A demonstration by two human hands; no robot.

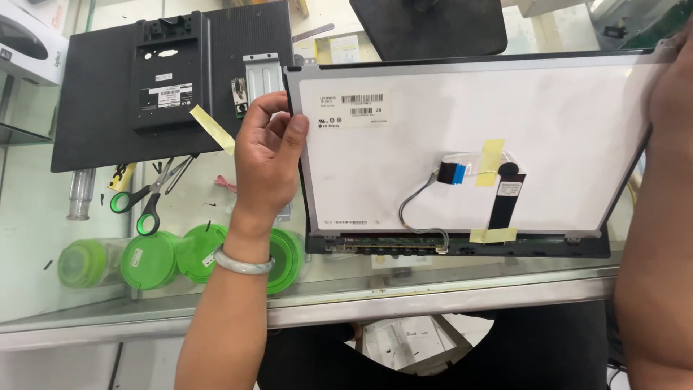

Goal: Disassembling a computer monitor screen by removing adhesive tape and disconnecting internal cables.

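scissors (148, 198) and green lids (151, 260) crowd left, open glass counter (447, 278) front

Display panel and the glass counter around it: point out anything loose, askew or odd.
A strip of yellow tape hangs loose off the black monitor back, slanted over its edge. On the display panel, held by the left hand, the flat cables are only taped down, their ends unconnected. Nothing looks cracked or spilled.

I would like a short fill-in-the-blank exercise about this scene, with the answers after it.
1. The left hand grips the ____ edge of the display panel.
2. The strips of tape on the panel are ____.
3. The scissors have ____ handles.
4. The left wrist wears a pale ____.

Answers: left; yellow; green; bangle
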